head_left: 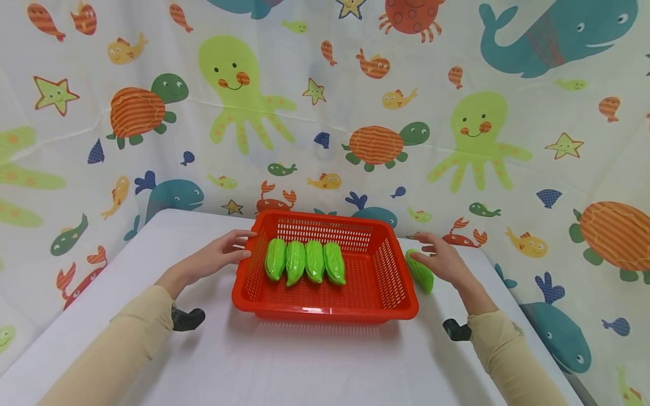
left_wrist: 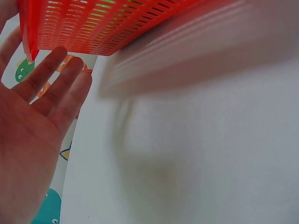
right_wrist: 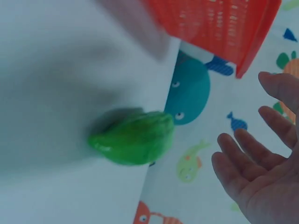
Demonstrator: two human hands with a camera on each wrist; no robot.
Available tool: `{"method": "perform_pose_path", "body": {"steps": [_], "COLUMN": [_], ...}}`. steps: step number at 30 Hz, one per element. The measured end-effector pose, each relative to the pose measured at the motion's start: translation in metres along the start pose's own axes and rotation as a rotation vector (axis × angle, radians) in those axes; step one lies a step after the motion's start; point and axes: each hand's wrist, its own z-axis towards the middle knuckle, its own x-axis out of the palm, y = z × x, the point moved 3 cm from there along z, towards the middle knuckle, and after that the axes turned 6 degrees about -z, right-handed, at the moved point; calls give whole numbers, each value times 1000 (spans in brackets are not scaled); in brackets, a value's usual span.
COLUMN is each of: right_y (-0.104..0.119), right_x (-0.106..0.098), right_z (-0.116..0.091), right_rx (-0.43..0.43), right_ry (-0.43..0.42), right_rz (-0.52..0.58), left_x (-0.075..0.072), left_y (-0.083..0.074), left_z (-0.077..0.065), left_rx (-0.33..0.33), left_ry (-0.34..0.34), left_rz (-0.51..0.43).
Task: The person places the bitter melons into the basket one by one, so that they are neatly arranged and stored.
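Observation:
A red plastic basket (head_left: 360, 282) with slotted walls sits on the white table. Several glossy green, ridged, pod-shaped vegetables (head_left: 305, 262), which look like toys, lie in a row in its left half. At the basket's left rim is my left hand (head_left: 223, 252), its fingertips at the edge; the left wrist view shows that hand (left_wrist: 35, 121) with fingers extended beside the basket wall (left_wrist: 93, 28). My right hand (head_left: 444, 259) hovers off the basket's right side with relaxed, parted fingers, holding nothing. Below it, another green ridged vegetable (head_left: 422, 273) lies on the table outside the basket, seen whole in the right wrist view (right_wrist: 135, 138).
The white table (head_left: 325, 366) reaches back to a hanging cloth (head_left: 315, 56) printed with sea animals. Dark straps or devices (head_left: 188, 319) show at both wrists, beside beige sleeves. The basket's right half shows bare red mesh.

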Motion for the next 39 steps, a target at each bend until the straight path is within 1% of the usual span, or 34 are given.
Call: {"method": "perform_pose_path", "body": {"steps": [8, 14, 18, 24, 33, 39], "right_y": [-24, -44, -52, -58, -55, -56], "right_x": [3, 12, 19, 29, 38, 44], "right_z": [1, 3, 2, 4, 7, 8], "right_rx": [19, 70, 78, 66, 64, 48], "right_ry": [0, 50, 71, 85, 90, 100], "right_rz": [-96, -155, -165, -174, -186, -200], "left_x": [0, -1, -1, -1, -1, 1], "left_y": [-1, -2, -4, -5, -3, -2], "left_z": [-2, -2, -1, -1, -1, -1], "left_rx": [2, 1, 1, 3, -4, -9], "left_ry": [-2, -3, -5, -2, -2, -2], "left_rz": [-3, 1, 2, 2, -2, -6]}}
